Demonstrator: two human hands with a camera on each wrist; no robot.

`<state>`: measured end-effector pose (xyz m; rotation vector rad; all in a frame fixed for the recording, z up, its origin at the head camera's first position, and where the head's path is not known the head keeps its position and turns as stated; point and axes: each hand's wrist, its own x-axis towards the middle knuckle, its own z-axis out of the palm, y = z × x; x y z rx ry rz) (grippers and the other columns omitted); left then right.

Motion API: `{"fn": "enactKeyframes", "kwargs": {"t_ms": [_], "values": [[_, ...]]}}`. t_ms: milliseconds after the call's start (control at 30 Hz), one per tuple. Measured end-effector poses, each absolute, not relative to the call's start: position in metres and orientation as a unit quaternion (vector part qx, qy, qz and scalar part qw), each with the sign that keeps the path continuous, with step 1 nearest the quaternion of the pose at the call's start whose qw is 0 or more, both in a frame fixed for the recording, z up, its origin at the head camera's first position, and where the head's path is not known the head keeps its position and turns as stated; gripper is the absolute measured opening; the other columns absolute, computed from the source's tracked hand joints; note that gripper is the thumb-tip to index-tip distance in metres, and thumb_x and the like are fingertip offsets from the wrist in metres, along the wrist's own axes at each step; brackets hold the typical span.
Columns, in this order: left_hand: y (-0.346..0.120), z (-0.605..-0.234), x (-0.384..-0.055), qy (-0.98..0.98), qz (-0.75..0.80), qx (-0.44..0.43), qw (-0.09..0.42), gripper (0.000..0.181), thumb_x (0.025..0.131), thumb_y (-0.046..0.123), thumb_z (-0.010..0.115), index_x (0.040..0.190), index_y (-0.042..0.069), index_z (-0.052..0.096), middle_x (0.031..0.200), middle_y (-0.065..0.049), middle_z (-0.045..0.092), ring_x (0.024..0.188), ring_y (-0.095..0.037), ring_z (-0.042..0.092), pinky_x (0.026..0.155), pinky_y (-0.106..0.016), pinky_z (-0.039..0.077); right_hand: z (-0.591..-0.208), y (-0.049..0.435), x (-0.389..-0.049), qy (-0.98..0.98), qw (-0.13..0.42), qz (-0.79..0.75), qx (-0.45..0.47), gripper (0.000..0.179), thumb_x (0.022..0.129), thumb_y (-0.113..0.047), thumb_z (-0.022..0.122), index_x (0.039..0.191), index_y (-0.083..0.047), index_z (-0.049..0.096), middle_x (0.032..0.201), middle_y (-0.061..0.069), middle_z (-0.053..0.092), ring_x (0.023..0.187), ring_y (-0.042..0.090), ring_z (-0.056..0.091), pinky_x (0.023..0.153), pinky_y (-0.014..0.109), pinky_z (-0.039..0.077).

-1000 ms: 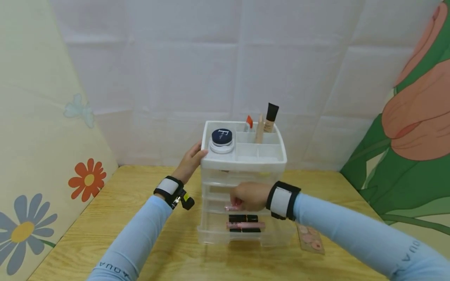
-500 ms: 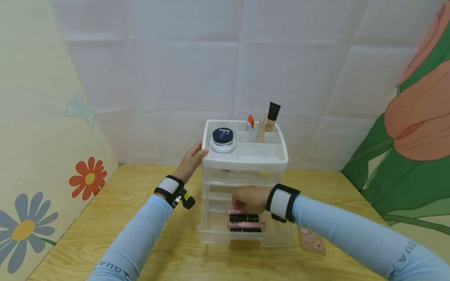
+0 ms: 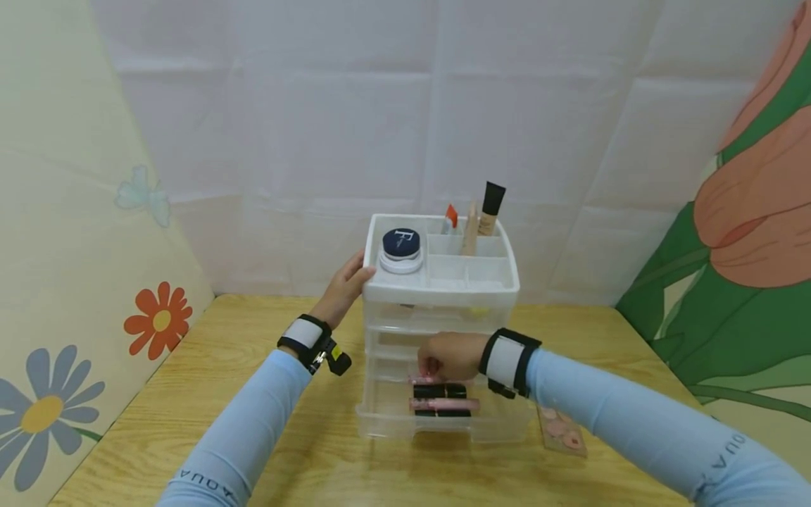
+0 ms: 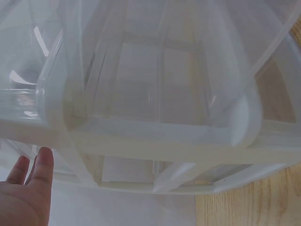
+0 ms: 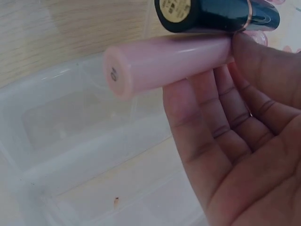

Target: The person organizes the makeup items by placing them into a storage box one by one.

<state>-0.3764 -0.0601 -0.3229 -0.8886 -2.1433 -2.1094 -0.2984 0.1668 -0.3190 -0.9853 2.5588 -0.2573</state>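
A white plastic drawer organizer point(image 3: 440, 298) stands on the wooden table, its lowest clear drawer point(image 3: 381, 422) pulled out. My left hand point(image 3: 342, 290) rests against the organizer's upper left side, thumb at the top rim; in the left wrist view its fingers point(image 4: 43, 165) are straight. Low over the open drawer, my right hand point(image 3: 453, 355) pinches a pink lip gloss tube point(image 5: 174, 61) between thumb and fingers. Right beside that tube lies a black lipstick point(image 5: 211, 15) with a gold base label. Another pink tube point(image 3: 445, 404) and a second black lipstick point(image 3: 443, 413) lie nearer the drawer front.
On the organizer's top sit a dark-lidded round jar point(image 3: 401, 243), a black-capped tube point(image 3: 491, 208), a beige tube point(image 3: 470, 231) and an orange-tipped item point(image 3: 450, 217). A flat makeup palette point(image 3: 562, 429) lies on the table right of the drawer. White cloth hangs behind.
My right hand has lowered slightly toward the drawer, bringing the pink lip gloss tube down beside the black lipstick. My left hand has stayed on the organizer's side.
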Motion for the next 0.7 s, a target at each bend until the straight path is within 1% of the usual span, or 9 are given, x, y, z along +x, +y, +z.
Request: {"fn": "enactKeyframes", "kwargs": {"t_ms": [167,300,400,500,633,700], "values": [[-0.06,-0.322,-0.375,-0.683,-0.672,-0.285,0.003,0.061,0.099,0.027,0.047,0.154,0.011,0.027,0.153,-0.012,0.033,0.135,-0.029,0.036,0.109,-0.048,0.032,-0.318,0.168,-0.297,0.911,0.192,-0.096,-0.353,0.016,0.083,0.003,0.069,0.082,-0.013,0.064,0.076,-0.006,0.058,0.073,0.008,0.053,0.071,0.026,0.048],[-0.06,-0.323,-0.375,-0.681,-0.675,-0.284,0.003,0.062,0.098,0.027,0.047,0.154,0.009,0.027,0.153,-0.013,0.033,0.135,-0.028,0.036,0.109,-0.047,0.032,-0.314,0.17,-0.296,0.907,0.193,-0.093,-0.362,0.013,0.084,0.001,0.07,0.091,-0.01,0.066,0.081,-0.004,0.061,0.077,0.009,0.055,0.074,0.027,0.049],[-0.06,-0.323,-0.375,-0.681,-0.675,-0.285,0.003,0.062,0.098,0.027,0.047,0.154,0.009,0.026,0.153,-0.013,0.033,0.136,-0.028,0.035,0.109,-0.047,0.031,-0.308,0.173,-0.296,0.907,0.187,-0.082,-0.369,0.018,0.085,-0.002,0.07,0.101,-0.009,0.067,0.087,-0.004,0.062,0.082,0.01,0.057,0.078,0.029,0.05],[-0.06,-0.323,-0.375,-0.681,-0.674,-0.285,0.004,0.061,0.098,0.027,0.047,0.154,0.009,0.027,0.153,-0.013,0.034,0.135,-0.028,0.036,0.109,-0.047,0.031,-0.299,0.179,-0.295,0.91,0.184,-0.081,-0.363,0.021,0.087,-0.006,0.069,0.108,-0.01,0.067,0.091,-0.006,0.062,0.087,0.01,0.058,0.081,0.029,0.049],[-0.06,-0.323,-0.375,-0.677,-0.676,-0.29,0.001,0.062,0.099,0.026,0.046,0.154,0.008,0.026,0.153,-0.014,0.034,0.135,-0.028,0.036,0.109,-0.046,0.032,-0.282,0.19,-0.287,0.903,0.18,-0.119,-0.372,0.023,0.09,-0.006,0.066,0.113,-0.007,0.064,0.098,-0.002,0.062,0.091,0.011,0.057,0.084,0.031,0.05],[-0.06,-0.323,-0.375,-0.675,-0.677,-0.293,0.001,0.062,0.099,0.026,0.046,0.154,0.008,0.025,0.152,-0.014,0.034,0.135,-0.029,0.036,0.109,-0.046,0.032,-0.273,0.197,-0.281,0.892,0.165,-0.144,-0.394,0.022,0.091,-0.005,0.065,0.113,-0.004,0.063,0.098,0.001,0.062,0.092,0.012,0.057,0.084,0.031,0.05]]}}
